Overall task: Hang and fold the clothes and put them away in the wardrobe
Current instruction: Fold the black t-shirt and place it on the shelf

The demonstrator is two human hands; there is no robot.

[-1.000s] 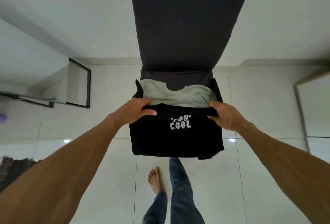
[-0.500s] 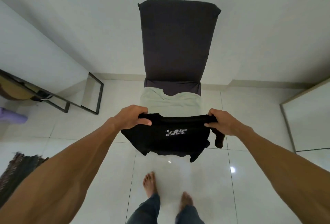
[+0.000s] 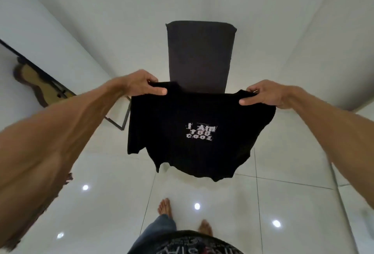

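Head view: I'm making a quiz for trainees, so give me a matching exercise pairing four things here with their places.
Things: 1 black T-shirt; 2 chair; 3 guitar; 4 bare feet.
Places: A on the floor tiles, bottom of view; B far left; C gripped by the left hand and right hand; D behind the T-shirt.
Pairs: 1-C; 2-D; 3-B; 4-A.

Black t-shirt (image 3: pixel 182 116), white lettering; dark grey chair (image 3: pixel 200 55); white floor tiles (image 3: pixel 113 203).
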